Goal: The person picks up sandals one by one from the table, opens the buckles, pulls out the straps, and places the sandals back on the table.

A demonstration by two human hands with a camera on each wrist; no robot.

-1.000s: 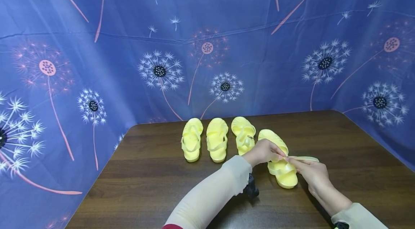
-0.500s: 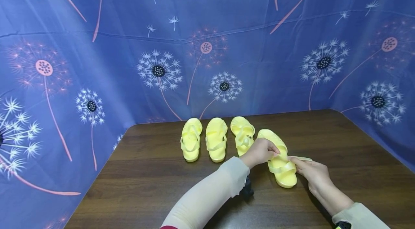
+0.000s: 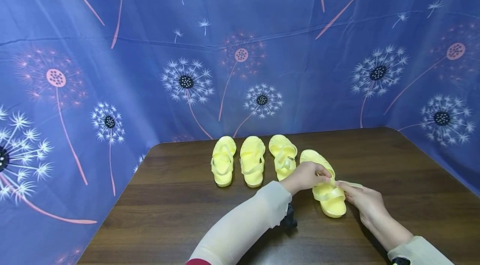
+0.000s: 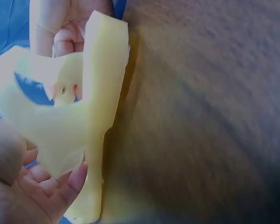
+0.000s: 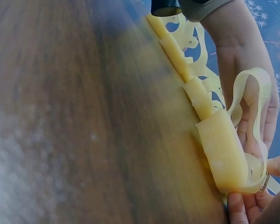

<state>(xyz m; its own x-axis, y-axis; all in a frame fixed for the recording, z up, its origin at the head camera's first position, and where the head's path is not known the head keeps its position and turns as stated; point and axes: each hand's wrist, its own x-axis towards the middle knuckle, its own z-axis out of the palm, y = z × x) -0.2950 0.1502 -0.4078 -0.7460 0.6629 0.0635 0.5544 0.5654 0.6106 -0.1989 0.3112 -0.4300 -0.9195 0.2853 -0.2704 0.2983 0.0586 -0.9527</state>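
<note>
Nearest the person on the brown table is a yellow sandal [image 3: 333, 204], the rightmost of a row. My left hand [image 3: 305, 176] reaches over its upper, fingers curled at the straps; in the left wrist view that hand [image 4: 46, 196] grips the front part. On the right side my right hand [image 3: 365, 203] pinches the sandal's ankle strap [image 3: 352, 184], whose end juts out past the fingers. A small metal buckle [image 5: 265, 182] shows beside the right fingertips in the right wrist view. In the head view the left fingers partly hide the middle of the sandal.
Left of the held sandal stand more yellow sandals: one [image 3: 283, 156] close beside the left hand, another [image 3: 252, 161] and the farthest [image 3: 223, 161]. All rest on the wooden table [image 3: 168, 215]. A blue dandelion-print cloth [image 3: 225, 15] hangs behind it.
The fingertips of both hands met at the strap a second ago. My left hand then drew back a little over the upper and has come slightly right again. Less strap juts out on the right.
</note>
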